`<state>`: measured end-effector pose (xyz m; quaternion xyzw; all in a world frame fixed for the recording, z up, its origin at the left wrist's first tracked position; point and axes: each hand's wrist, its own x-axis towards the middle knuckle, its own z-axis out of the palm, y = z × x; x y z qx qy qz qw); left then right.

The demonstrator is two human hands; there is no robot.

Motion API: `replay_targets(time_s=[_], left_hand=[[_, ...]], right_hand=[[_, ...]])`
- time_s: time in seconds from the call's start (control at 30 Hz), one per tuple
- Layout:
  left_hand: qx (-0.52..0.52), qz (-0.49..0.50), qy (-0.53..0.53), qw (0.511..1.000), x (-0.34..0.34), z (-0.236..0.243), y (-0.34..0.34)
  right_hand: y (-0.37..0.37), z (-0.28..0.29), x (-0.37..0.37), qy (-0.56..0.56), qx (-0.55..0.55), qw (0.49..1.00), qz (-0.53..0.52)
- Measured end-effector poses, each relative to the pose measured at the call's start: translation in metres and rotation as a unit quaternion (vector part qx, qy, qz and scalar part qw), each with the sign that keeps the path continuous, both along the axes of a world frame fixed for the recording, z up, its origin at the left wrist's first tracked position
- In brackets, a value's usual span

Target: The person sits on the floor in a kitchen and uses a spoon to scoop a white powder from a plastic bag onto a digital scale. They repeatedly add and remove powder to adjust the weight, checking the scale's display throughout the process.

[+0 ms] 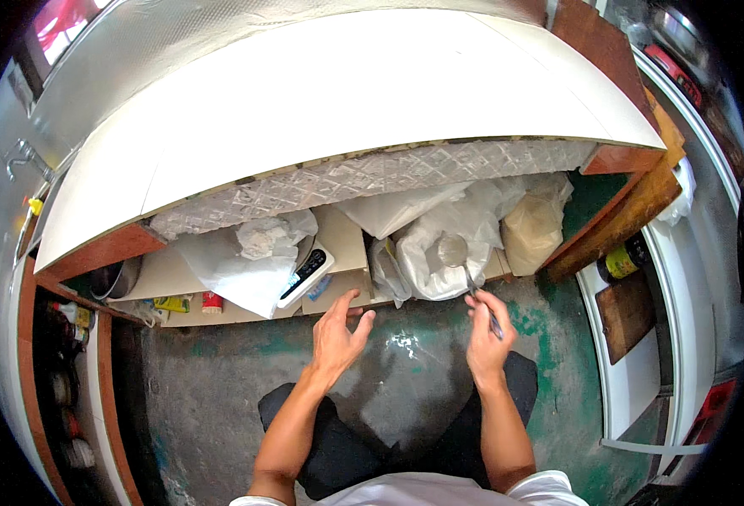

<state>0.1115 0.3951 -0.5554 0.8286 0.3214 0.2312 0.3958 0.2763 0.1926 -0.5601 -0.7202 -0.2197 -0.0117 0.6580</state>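
Observation:
My right hand (pixel 488 337) grips the handle of a metal ladle (pixel 453 251). The ladle's round bowl is at the mouth of a white plastic bag (pixel 435 282) that holds something pale. My left hand (pixel 336 339) is held in the air with fingers apart, holding nothing. Its fingertips are nearest to a white appliance with a black button panel (pixel 309 268), perhaps a scale. Over that appliance lies a thin white plastic sheet or bag (pixel 237 274), with a heap of white powder (pixel 262 239) on it.
Above the low shelf juts a wide white tabletop (pixel 372 93). A tan-filled clear bag (pixel 534 228) stands right of the white bag, and a dark metal pot (pixel 117 280) sits at the shelf's left end. White powder (pixel 404 342) is spilled on the floor. A wooden board (pixel 625 316) leans at right.

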Motion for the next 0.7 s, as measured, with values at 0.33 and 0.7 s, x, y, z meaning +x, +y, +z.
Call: replay_targets(time_s=[0.33, 0.7], left_hand=[[-0.176, 0.055, -0.083, 0.979, -0.07, 0.029, 0.018], [-0.299, 0.111, -0.218, 0.922, -0.143, 0.063, 0.047]], right_hand=[[-0.013, -0.001, -0.014, -0.12, -0.053, 0.99, 0.046], [0.04, -0.082, 0.064, 0.175, -0.043, 0.983, 0.015]])
